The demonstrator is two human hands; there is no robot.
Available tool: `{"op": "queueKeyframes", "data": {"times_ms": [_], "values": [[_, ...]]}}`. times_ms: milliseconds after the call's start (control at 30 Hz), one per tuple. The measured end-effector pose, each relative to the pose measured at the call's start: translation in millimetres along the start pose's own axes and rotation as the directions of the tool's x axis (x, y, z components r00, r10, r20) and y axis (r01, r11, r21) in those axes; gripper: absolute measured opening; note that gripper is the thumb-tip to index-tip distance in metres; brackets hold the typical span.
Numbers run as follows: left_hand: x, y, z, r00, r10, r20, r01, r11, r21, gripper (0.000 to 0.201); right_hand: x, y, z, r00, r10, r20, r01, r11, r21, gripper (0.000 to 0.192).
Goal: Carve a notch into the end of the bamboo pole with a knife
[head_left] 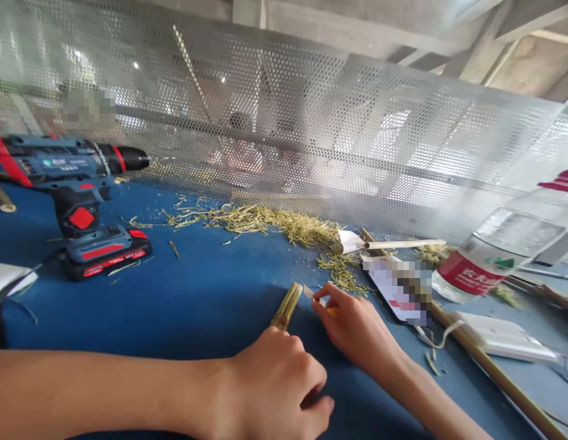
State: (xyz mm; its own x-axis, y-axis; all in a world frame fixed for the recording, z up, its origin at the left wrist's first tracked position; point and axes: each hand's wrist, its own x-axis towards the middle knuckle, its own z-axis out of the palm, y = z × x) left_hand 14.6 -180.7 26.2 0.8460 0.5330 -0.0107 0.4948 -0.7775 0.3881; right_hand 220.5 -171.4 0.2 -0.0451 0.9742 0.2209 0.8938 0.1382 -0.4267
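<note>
My left hand (279, 379) reaches in from the left, its fingers closed around a short bamboo stick (289, 304). The stick's pale, scraped end points up and away from me, while its lower part is hidden under the hand. Close to that end, my right hand (352, 324) pinches a utility knife. Only the thin knife blade (307, 293) and a bit of yellow show between the fingers. The blade's tip is right beside the stick; I cannot tell if they touch. Thin bamboo shavings (284, 221) lie in a pile beyond both hands.
A cordless drill (88, 201) stands on the blue table (196, 305) at left. To the right are a phone (389, 287), a tilted water bottle (499, 244), a white power bank (504, 336) and a long bamboo pole (490, 363). A perforated metal screen (311, 134) borders the back.
</note>
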Motion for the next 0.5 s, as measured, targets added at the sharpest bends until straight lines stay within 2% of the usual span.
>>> {"op": "queueKeyframes", "data": {"times_ms": [100, 200, 300, 500], "values": [[0, 0, -0.9, 1.0, -0.02, 0.022, 0.02, 1.0, -0.002, 0.034, -5, -3, -6, 0.987, -0.134, 0.087, 0.121, 0.983, 0.141, 0.022], [1, 0, -2.0, 0.998, -0.031, 0.047, 0.031, 1.0, 0.0, 0.034, -9, -8, -9, 0.959, -0.225, 0.172, 0.183, 0.956, 0.228, 0.019], [1, 0, -2.0, 0.999, -0.023, 0.049, 0.024, 1.0, -0.009, 0.034, -6, -9, -7, 0.96, -0.215, 0.179, 0.185, 0.968, 0.171, 0.017], [0, 0, -1.8, 0.999, -0.012, 0.035, 0.013, 0.999, -0.038, 0.035, 5, 1, -2, 0.992, -0.11, 0.061, 0.112, 0.993, -0.025, 0.022]]}}
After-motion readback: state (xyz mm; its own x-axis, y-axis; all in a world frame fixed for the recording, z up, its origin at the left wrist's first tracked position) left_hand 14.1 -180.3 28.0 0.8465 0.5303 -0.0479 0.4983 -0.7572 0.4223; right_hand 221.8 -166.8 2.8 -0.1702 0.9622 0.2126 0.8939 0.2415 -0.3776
